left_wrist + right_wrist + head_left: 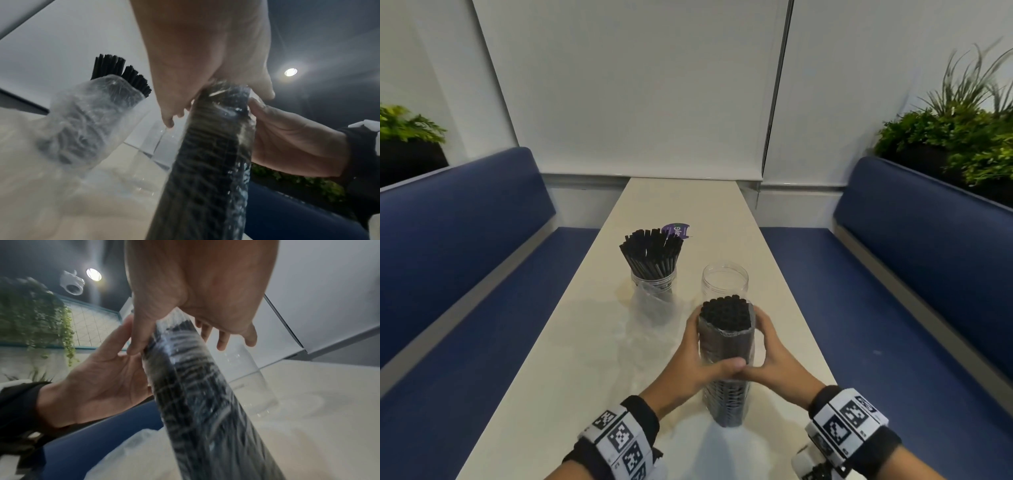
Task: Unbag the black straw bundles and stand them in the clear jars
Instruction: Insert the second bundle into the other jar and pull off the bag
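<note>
A bundle of black straws in a clear plastic bag stands upright on the white table, its top ends bare above the bag's rim. My left hand grips its left side and my right hand its right side, thumbs meeting in front. Just behind it stands an empty clear jar. A second clear jar at the back left holds loose black straws. In the wrist views the left hand and right hand wrap round the bagged bundle.
A crumpled empty plastic bag lies against the filled jar, and a purple label lies behind it. Blue benches run along both sides of the narrow table. Planters sit behind the benches.
</note>
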Demonstrator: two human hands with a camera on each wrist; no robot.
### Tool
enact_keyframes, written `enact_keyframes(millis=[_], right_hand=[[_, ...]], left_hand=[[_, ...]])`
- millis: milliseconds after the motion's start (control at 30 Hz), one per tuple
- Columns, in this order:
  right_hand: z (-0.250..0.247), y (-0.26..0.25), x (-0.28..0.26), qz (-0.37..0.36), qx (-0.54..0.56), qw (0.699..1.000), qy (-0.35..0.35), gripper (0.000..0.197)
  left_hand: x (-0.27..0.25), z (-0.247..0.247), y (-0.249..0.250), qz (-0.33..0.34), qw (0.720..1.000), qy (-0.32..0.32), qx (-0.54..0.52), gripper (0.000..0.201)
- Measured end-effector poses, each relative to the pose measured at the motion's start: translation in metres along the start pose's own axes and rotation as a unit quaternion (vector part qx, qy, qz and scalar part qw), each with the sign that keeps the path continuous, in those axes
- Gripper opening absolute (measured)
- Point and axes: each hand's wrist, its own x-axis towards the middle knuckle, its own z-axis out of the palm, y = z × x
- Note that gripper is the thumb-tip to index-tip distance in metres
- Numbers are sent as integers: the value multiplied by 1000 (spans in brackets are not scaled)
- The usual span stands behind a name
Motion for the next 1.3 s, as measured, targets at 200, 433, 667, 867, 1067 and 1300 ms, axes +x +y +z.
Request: enact_keyframes(millis=[200, 433, 667, 867, 1067, 1300], right_hand=[[5, -3, 6, -2, 25, 1000, -4, 86], [12, 7, -3, 26, 65, 997, -14, 83], [20, 26, -3, 85, 8, 996, -13, 90], [39, 40, -7, 113, -130, 985, -7, 90], [42, 44, -9, 137, -148, 979, -30, 93], [18, 34, -2, 93, -89, 989, -75, 109]], left_hand=[[9, 4, 6, 25, 999, 27, -4, 79], [2, 4, -3, -9, 1000, 7, 20, 79], [15, 3, 2, -4, 999, 52, 11, 80], [5, 1, -13, -13, 999, 36, -1, 80], [0, 2, -25, -18, 1000, -4, 4, 107], [-3, 3, -37, -55, 998, -23, 30, 89]])
